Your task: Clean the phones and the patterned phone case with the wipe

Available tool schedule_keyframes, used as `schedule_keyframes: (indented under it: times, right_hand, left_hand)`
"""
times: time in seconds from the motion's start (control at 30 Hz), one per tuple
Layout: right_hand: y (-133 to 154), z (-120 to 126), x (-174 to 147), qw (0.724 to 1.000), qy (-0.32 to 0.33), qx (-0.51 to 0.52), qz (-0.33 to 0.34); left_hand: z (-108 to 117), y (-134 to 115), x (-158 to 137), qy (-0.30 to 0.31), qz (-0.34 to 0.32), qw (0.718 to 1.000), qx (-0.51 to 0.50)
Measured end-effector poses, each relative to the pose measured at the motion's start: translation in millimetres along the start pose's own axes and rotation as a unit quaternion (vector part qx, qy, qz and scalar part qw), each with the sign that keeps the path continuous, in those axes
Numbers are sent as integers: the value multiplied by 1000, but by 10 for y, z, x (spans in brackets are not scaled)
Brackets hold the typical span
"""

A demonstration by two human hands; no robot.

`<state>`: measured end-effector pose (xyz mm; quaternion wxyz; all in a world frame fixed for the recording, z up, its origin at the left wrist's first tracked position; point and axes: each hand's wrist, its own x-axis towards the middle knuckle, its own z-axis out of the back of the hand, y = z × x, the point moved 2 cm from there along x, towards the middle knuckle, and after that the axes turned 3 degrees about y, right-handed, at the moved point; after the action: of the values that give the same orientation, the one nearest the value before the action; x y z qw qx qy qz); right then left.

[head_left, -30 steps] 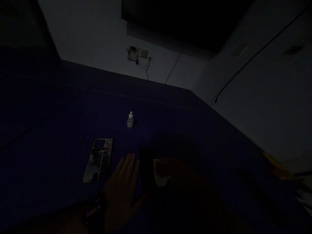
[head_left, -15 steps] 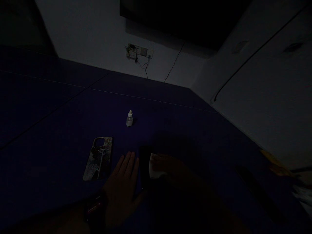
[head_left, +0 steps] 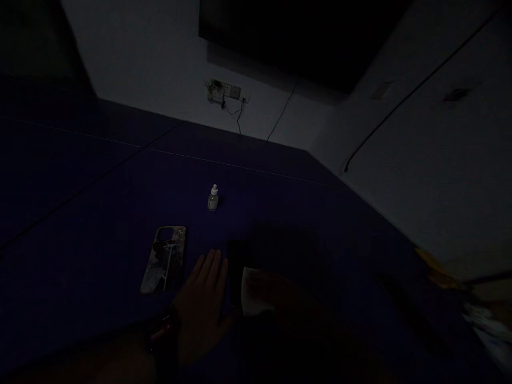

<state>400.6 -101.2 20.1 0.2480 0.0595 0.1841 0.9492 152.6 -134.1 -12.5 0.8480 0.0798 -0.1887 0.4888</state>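
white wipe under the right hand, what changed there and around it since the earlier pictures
The white wipe has shifted left across the dark phone, first a little farther from the person, then back nearer; the right hand moved with it. Nothing was visibly picked up or let go. The left hand stayed flat beside the phone; the phone case and dropper bottle stayed put.
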Motion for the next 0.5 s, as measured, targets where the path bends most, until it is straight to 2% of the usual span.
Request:
schedule_keyframes:
  times: [0.13,0.27,0.33,0.5]
  right_hand:
    - [3,-215,144,1000,9,-20,17]
    - [10,-243,249,995,24,27,91]
    - [-16,-228,225,992,27,54,108]
    - [-52,-138,125,998,2,53,45]
  left_hand:
    - [-16,5,-10,8,1,1000,7]
    - [-9,8,-6,37,-11,999,1]
    - [-1,7,-2,32,-4,999,-5]
    - [-11,1,-5,7,7,1000,-14]
